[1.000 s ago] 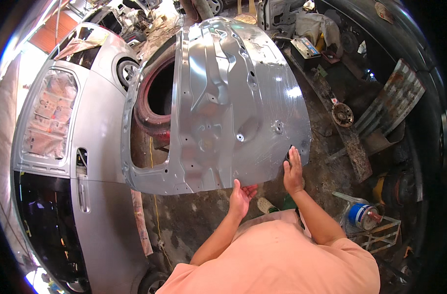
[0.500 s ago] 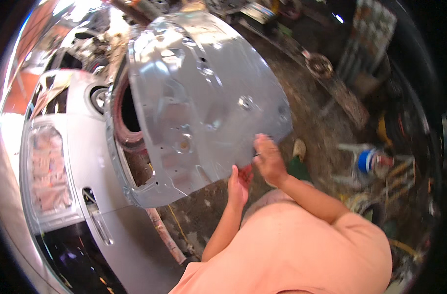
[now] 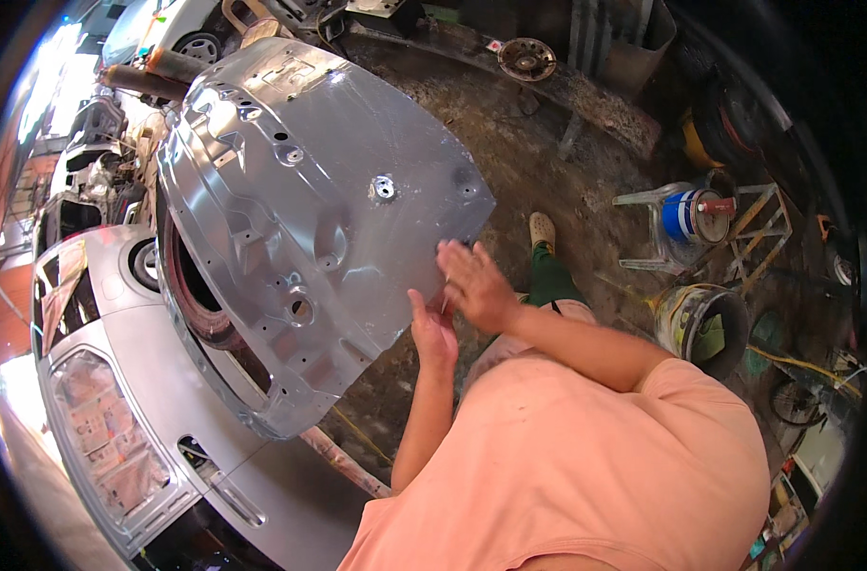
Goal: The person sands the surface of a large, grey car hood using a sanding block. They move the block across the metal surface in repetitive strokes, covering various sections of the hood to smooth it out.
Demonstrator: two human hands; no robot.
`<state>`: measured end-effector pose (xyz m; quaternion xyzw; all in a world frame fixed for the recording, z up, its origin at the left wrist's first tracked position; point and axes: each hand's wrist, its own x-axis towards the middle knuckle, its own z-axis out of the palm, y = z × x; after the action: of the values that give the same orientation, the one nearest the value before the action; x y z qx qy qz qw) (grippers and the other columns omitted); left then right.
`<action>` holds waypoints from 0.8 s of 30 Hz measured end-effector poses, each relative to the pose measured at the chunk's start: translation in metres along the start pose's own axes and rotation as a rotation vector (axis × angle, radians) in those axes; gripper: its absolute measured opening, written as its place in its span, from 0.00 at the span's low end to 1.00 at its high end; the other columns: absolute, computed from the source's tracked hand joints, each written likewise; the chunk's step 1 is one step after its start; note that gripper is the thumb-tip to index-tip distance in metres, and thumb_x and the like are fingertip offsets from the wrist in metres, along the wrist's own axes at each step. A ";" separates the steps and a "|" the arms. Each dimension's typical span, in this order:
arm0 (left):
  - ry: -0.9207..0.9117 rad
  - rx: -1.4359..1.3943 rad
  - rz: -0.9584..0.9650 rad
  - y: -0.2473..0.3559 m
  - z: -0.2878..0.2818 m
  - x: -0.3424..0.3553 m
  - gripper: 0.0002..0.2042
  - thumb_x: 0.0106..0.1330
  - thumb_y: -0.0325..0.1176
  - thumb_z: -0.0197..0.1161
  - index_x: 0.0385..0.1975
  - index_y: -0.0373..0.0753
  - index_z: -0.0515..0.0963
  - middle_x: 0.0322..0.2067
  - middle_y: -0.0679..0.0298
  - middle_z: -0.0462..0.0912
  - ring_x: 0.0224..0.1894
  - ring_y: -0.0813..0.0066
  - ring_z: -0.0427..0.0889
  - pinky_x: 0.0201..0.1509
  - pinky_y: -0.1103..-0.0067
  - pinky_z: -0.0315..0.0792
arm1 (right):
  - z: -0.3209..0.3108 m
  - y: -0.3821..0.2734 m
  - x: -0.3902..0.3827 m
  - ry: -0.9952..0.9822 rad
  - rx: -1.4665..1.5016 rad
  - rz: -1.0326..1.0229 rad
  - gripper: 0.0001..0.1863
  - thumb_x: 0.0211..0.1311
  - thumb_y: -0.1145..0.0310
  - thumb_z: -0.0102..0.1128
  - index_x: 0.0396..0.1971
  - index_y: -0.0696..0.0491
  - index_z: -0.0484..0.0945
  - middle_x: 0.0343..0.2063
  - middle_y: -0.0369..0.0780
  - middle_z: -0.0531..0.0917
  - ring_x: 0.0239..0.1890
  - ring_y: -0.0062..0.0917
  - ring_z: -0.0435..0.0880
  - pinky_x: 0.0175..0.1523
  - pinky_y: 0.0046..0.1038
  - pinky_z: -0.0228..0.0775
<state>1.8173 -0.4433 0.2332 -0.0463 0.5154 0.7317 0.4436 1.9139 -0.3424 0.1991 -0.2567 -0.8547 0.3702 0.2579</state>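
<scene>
A large grey sheet-metal car panel, pierced with several holes, is tilted in front of me. My right hand is at the panel's near right corner, its fingers stretched out. Whether it touches the metal I cannot tell. My left hand is just below and left of it, by the panel's near edge, thumb pointing up and apart. The left fingers are partly hidden behind the right hand. Neither hand visibly grips anything.
A grey car body with a covered window stands at left, a tyre between it and the panel. On the right are a blue can on a stool and a bucket. A long beam lies beyond the panel.
My view has turned, so the panel and car appear farther left and more of the right side shows. My hands have come closer together at the panel's corner.
</scene>
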 end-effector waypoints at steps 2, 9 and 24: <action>0.115 0.023 -0.002 0.001 -0.001 -0.003 0.27 0.79 0.60 0.54 0.66 0.49 0.74 0.56 0.65 0.83 0.61 0.69 0.78 0.64 0.67 0.68 | 0.004 0.053 0.023 0.153 -0.091 0.109 0.29 0.77 0.60 0.53 0.71 0.59 0.68 0.75 0.49 0.67 0.78 0.43 0.63 0.79 0.56 0.48; 0.028 0.005 0.011 -0.007 -0.019 0.004 0.29 0.80 0.59 0.53 0.71 0.47 0.69 0.63 0.68 0.79 0.64 0.69 0.77 0.63 0.69 0.68 | -0.007 0.029 0.014 0.001 -0.069 0.114 0.29 0.78 0.59 0.53 0.73 0.56 0.67 0.77 0.46 0.65 0.79 0.41 0.61 0.81 0.55 0.43; 0.053 0.028 0.003 -0.002 -0.014 0.002 0.26 0.79 0.58 0.55 0.67 0.47 0.73 0.59 0.67 0.82 0.61 0.69 0.79 0.65 0.69 0.67 | -0.007 0.090 0.094 0.044 -0.147 0.206 0.30 0.80 0.54 0.47 0.72 0.59 0.67 0.77 0.49 0.63 0.79 0.42 0.57 0.81 0.53 0.44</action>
<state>1.8123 -0.4530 0.2240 -0.0589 0.5373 0.7235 0.4294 1.8721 -0.2261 0.1578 -0.3694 -0.8428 0.3253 0.2177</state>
